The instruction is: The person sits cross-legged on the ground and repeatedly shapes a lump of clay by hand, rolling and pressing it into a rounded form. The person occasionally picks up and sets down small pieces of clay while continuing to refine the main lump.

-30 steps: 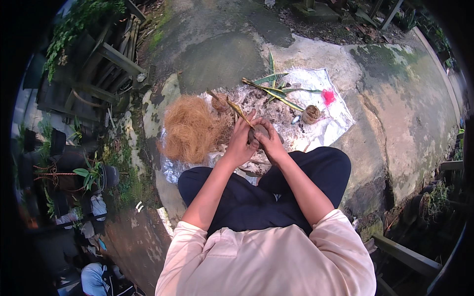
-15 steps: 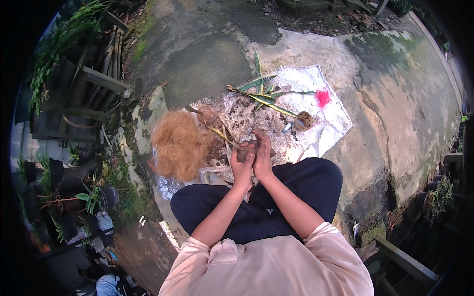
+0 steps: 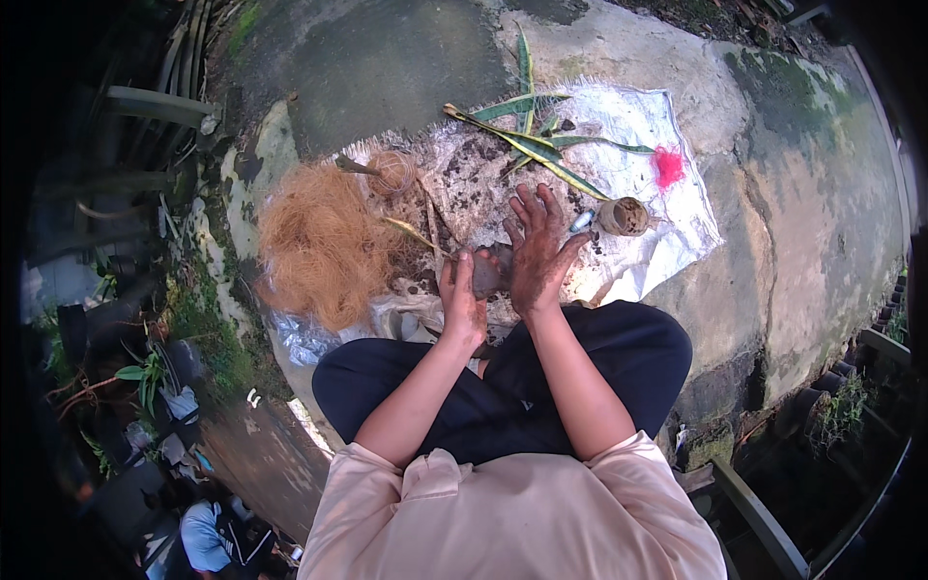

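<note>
Above my lap, my left hand point(image 3: 466, 295) is wrapped round a dark, rounded clump of soil point(image 3: 492, 273). A yellow-edged leaf point(image 3: 410, 231) slants up and left from beside its fingers; whether it is set in the clump I cannot tell. Just right of the clump is my right hand point(image 3: 538, 253), its soil-smeared fingers spread and nothing in it. Beyond that hand lie several long green leaves with yellow edges point(image 3: 530, 145). A small round tub of brown material point(image 3: 624, 217) and a small pale blue-white object point(image 3: 582, 221) are to its right.
A soil-strewn white woven sheet point(image 3: 619, 116) covers the concrete before my crossed legs. At left sit a heap of brown coconut fibre point(image 3: 324, 246) and a coil of thin string point(image 3: 391, 174). A pink tangle point(image 3: 667, 166) lies at right. A person point(image 3: 208, 536) is at lower left.
My right hand has come off the clump and opened out, while my left keeps hold of it. The leaf beside the left hand has dipped leftward. The whole view has shifted too.
</note>
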Motion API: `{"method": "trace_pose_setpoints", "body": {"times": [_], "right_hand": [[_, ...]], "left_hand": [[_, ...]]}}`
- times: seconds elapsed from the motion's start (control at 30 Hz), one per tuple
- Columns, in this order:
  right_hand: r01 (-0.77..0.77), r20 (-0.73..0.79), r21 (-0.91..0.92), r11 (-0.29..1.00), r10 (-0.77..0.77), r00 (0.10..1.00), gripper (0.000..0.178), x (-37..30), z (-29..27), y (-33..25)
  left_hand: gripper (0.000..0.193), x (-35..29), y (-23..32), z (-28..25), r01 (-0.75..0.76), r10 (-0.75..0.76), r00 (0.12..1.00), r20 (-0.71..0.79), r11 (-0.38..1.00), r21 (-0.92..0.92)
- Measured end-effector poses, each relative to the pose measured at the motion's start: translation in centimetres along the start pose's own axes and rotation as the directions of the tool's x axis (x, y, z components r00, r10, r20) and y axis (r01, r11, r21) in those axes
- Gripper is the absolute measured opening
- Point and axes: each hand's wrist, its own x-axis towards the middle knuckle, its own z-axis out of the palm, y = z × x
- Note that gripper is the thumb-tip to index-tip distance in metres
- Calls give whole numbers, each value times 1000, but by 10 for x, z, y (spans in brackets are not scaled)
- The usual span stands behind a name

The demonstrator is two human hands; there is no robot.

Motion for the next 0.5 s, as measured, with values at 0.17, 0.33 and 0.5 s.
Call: {"method": "trace_pose_setpoints", "body": {"times": [0.17,0.33,0.5], "right_hand": [[336,322,-642,689,-155,934,95,-18,-6,25],[153,259,-369,917,-56,964,102,-26,13,14],[132,347,-388,912,11,938,100,-49,12,5]], "left_hand": [[40,-12,-21,-13,40,-41,998,43,999,27],[44,-25,-16,-17,-282,237,951,200,928,244],[42,-36,-20,-31,-521,449,839,307,826,216]]}}
